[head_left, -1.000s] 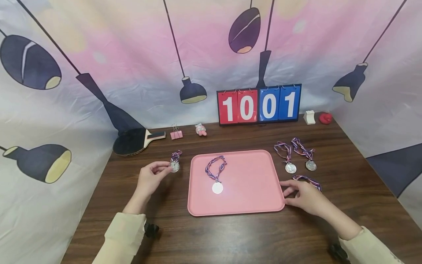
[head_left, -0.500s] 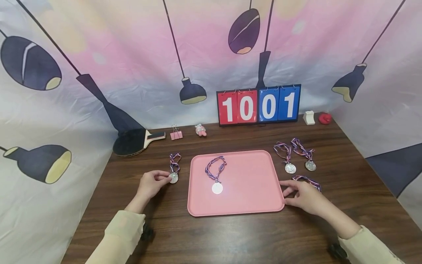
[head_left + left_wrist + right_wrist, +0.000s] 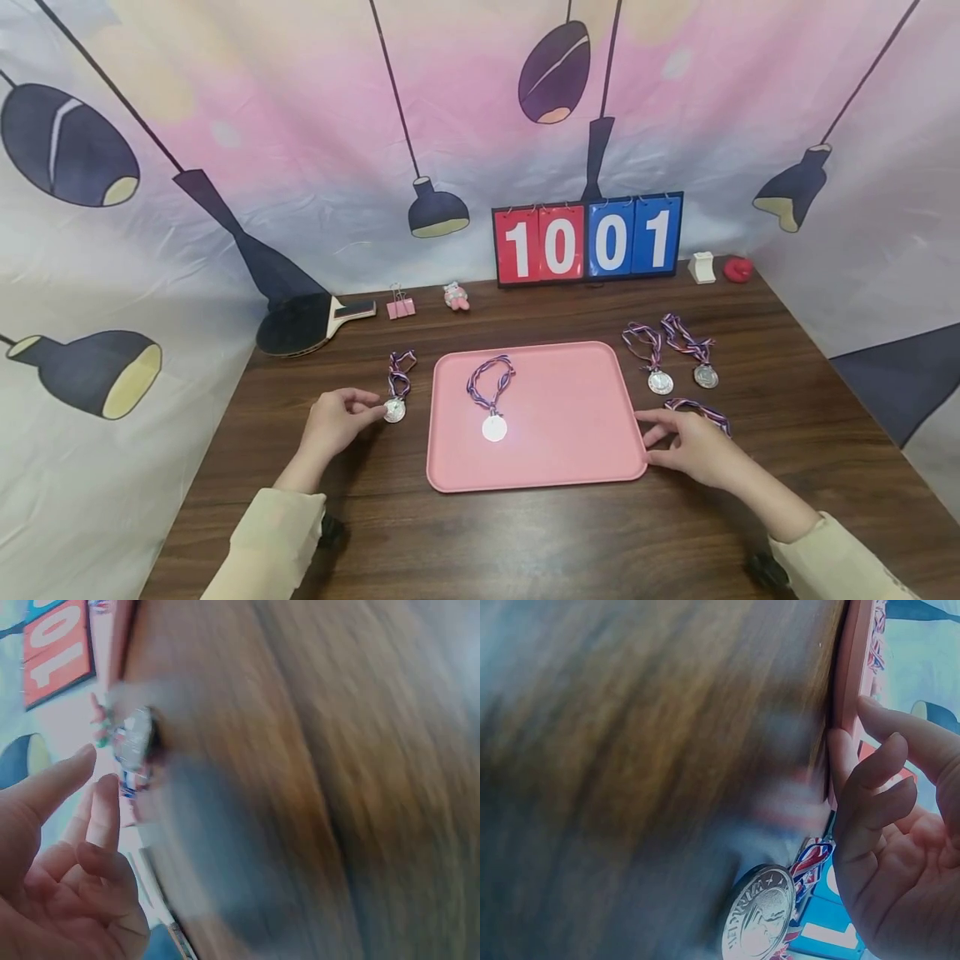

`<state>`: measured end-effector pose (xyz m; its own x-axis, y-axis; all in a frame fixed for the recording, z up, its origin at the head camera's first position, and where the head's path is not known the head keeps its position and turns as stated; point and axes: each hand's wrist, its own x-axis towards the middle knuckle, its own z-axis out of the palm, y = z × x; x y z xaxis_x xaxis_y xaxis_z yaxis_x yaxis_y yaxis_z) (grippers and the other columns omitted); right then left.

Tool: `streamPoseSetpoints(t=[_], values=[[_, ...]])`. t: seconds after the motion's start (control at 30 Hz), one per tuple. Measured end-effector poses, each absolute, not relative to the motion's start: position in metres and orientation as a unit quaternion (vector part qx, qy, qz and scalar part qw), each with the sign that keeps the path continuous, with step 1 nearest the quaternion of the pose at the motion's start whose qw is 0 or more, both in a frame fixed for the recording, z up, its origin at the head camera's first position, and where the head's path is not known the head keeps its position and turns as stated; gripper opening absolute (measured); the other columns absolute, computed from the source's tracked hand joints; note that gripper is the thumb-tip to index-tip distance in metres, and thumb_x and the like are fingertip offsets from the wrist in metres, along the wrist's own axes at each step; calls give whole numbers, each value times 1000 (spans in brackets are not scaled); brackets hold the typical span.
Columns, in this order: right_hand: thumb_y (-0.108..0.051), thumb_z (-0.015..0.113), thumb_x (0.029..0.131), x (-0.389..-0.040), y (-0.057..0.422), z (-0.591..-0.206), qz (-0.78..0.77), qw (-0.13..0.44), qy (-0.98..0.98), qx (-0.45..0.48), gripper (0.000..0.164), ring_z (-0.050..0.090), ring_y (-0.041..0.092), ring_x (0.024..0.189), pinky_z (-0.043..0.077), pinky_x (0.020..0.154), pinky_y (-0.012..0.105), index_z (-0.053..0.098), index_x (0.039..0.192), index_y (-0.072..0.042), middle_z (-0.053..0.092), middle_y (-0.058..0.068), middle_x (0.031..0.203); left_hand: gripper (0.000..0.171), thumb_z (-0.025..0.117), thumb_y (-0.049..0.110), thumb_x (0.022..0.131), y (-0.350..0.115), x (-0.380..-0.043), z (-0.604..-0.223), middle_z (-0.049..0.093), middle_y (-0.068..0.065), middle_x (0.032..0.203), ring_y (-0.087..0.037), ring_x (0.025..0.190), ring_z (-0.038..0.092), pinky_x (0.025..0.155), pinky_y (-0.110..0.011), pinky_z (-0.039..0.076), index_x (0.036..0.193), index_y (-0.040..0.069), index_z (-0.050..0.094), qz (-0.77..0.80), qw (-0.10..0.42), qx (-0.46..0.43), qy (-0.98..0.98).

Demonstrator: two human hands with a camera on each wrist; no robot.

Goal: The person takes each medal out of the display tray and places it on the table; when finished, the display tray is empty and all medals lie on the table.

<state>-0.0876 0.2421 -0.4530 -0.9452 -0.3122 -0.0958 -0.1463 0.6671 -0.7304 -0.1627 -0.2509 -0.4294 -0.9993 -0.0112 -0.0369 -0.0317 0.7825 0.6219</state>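
A silver medal (image 3: 394,409) with a twisted red, white and blue ribbon lies left of the pink tray (image 3: 570,417). Close to its edge is my left hand (image 3: 333,423); the left wrist view has a gap between the fingertips and the medal (image 3: 136,739). On the tray, another silver medal (image 3: 494,427) lies with its ribbon looped behind it. My right hand (image 3: 693,450) touches the tray's right rim with thumb and index finger, the other fingers bent. Beside that hand is a medal (image 3: 759,919); the head view gives only its ribbon (image 3: 701,410).
Two more medals, one nearer the tray (image 3: 661,382) and one farther right (image 3: 706,376), lie at the right. Along the back stand a scoreboard (image 3: 588,240), a pink binder clip (image 3: 401,308), a small figurine (image 3: 455,297), a white block (image 3: 702,267) and a table tennis bat (image 3: 296,325).
My left hand has drawn the left medal toward the table's front, its ribbon stretching out behind, then shifted slightly left off it. The right hand and tray stay put.
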Motion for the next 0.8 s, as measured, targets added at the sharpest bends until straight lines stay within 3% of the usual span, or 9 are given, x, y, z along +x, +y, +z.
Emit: streamPoseSetpoints(t=[0.37, 0.5, 0.8], values=[[-19, 73, 73, -87, 242, -451, -384, 110, 909, -119, 54, 49, 8, 51, 40, 48, 24, 53, 122, -8, 63, -6, 81, 9, 69, 19, 78, -182, -139, -428, 58, 5, 59, -10, 49, 47, 48, -27, 37, 84, 13, 70, 359, -19, 51, 932], [-18, 74, 73, -87, 241, -450, -383, 110, 910, -113, 54, 49, 8, 51, 40, 48, 24, 53, 122, -8, 63, -7, 81, 11, 70, 19, 77, -160, -135, -433, 58, 5, 58, -8, 49, 48, 49, -26, 39, 84, 11, 70, 369, -1, 72, 927], [-19, 73, 73, -88, 241, -452, -384, 108, 909, -122, 54, 48, 7, 51, 39, 47, 24, 53, 122, -8, 62, -7, 81, 17, 72, 31, 71, -131, -136, -445, 59, 13, 62, -5, 59, 54, 53, -28, 39, 84, 19, 70, 310, 20, 93, 946]])
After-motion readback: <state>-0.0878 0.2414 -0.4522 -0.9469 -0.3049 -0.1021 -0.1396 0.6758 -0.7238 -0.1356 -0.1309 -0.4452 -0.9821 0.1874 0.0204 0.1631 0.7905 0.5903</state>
